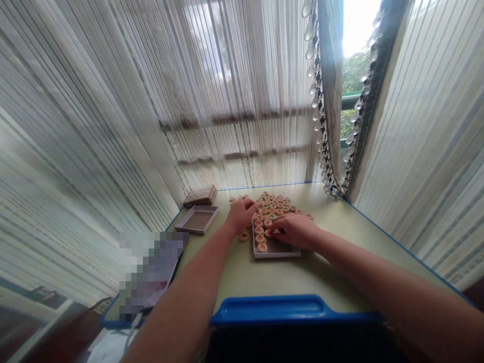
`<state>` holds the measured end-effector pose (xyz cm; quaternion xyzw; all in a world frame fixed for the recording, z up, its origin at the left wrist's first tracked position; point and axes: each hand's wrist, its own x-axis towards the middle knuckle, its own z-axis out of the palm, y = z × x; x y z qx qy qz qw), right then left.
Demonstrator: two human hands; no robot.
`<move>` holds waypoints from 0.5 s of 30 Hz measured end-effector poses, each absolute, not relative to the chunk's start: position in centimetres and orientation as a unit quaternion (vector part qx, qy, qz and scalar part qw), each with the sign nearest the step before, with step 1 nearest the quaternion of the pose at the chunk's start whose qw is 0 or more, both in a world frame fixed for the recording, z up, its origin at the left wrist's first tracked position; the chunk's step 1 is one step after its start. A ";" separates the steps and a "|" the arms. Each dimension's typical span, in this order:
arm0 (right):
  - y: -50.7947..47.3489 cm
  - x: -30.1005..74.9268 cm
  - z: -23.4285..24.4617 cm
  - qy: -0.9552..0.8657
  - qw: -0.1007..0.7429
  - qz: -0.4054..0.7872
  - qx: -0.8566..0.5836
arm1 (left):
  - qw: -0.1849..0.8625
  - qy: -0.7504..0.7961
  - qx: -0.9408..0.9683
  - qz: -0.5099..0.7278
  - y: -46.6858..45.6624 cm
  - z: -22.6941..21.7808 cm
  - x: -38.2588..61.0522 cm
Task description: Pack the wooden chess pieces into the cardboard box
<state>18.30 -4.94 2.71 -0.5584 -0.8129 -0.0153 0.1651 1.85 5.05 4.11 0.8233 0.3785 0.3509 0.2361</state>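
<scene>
1. Head view: right hand (pixel 295 229), fingers slightly parted, touches a round piece (pixel 266 234) in the box (pixel 278 255); grip unclear.
2. Left hand (pixel 242 213): fingers curled; cannot tell if holding anything.
3. Loose pieces (pixel 273 205) lie toward the desk's (pixel 245 280) far edge.

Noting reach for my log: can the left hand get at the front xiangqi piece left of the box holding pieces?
Likely yes: the xiangqi piece lies close to the left hand, outside the box, with nothing covering it.
</scene>
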 end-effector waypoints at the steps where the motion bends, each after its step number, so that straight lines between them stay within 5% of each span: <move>1: -4.9 18.3 2.7 -0.811 0.166 -0.012 -0.562 | 0.234 0.376 0.826 0.347 5.0 4.1 1.9; 15: -5.0 18.4 2.5 -0.786 0.188 -0.018 -0.588 | 0.255 0.379 0.827 0.328 4.7 4.2 2.0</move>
